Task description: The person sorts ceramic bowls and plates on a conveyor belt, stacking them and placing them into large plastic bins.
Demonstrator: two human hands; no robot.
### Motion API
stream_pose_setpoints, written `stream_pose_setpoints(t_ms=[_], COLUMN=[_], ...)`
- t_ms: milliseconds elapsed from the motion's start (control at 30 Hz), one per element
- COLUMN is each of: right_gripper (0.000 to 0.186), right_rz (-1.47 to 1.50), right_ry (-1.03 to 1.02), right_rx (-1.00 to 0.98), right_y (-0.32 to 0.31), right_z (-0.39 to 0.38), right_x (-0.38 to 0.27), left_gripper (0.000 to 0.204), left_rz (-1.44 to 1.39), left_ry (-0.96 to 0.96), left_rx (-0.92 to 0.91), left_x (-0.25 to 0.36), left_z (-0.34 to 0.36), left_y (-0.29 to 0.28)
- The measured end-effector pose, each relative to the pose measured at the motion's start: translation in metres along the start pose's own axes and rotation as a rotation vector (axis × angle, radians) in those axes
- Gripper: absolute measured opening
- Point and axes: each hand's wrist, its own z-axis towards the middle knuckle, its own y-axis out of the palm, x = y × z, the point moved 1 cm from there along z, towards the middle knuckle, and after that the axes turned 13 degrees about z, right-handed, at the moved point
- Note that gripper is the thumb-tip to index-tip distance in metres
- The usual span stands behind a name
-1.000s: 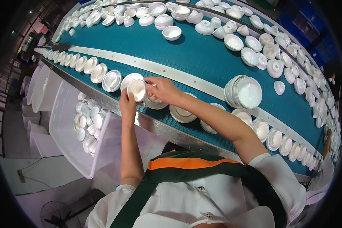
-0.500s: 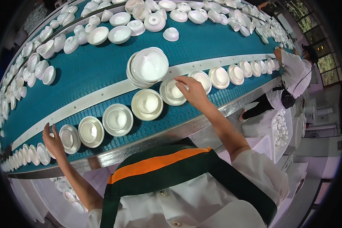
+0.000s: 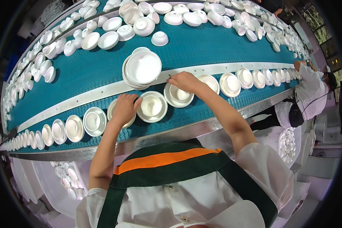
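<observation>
A row of white dishes, each with a smaller white bowl in it, runs along the near belt. My left hand (image 3: 124, 108) is over one dish (image 3: 111, 110), covering most of it, its thumb apart from the curved fingers. I see nothing in its grasp. To its right is an uncovered bowl (image 3: 152, 106) in its dish. My right hand (image 3: 185, 82) bends down at the far rim of another dish (image 3: 177, 101), overlapping its bowl. Its fingertips are by the white rail; whether they pinch anything is hidden. A stack of larger white bowls (image 3: 143, 68) stands beyond, between the hands.
The white rail (image 3: 83, 99) divides the near lane from the wide teal belt (image 3: 98, 68), where many loose bowls lie at the back. A metal edge (image 3: 159, 136) borders the near side. At the right a person (image 3: 307, 89) works; tubs of white ware (image 3: 287, 146) sit below.
My left hand has moved right along the row, from the left end to a dish near the middle. My right hand has shifted slightly toward the rail. The view has turned a little.
</observation>
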Motion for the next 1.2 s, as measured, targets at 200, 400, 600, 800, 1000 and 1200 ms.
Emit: stream_pose_setpoints(t_ms=[200,400,600,800,1000,1200], right_gripper=[0.035,0.042,0.048,0.047,0.047,0.045], right_rz=[0.131,0.088,0.192,0.128,0.078,0.188], right_ry=[0.117,0.187,0.238,0.143,0.271,0.315], right_rx=[-0.214,-0.28,-0.269,-0.294,-0.335,-0.47], right_y=[-0.039,-0.074,-0.127,-0.153,-0.212,-0.213], right_z=[-0.019,-0.048,-0.069,-0.112,-0.124,-0.164], right_x=[0.018,0.072,0.124,0.165,0.226,0.234], left_gripper=[0.032,0.032,0.044,0.042,0.041,0.041], left_rz=[-0.035,-0.052,-0.247,0.108,-0.122,-0.069], left_ry=[-0.215,-0.038,-0.085,0.066,-0.198,0.059], left_rx=[-0.163,0.204,-0.124,0.262,-0.254,0.043], left_x=[0.017,0.132,0.205,0.246,0.305,0.349], left_z=[0.007,0.041,0.108,0.145,0.185,0.208], left_y=[-0.003,-0.009,0.048,0.07,0.076,0.095])
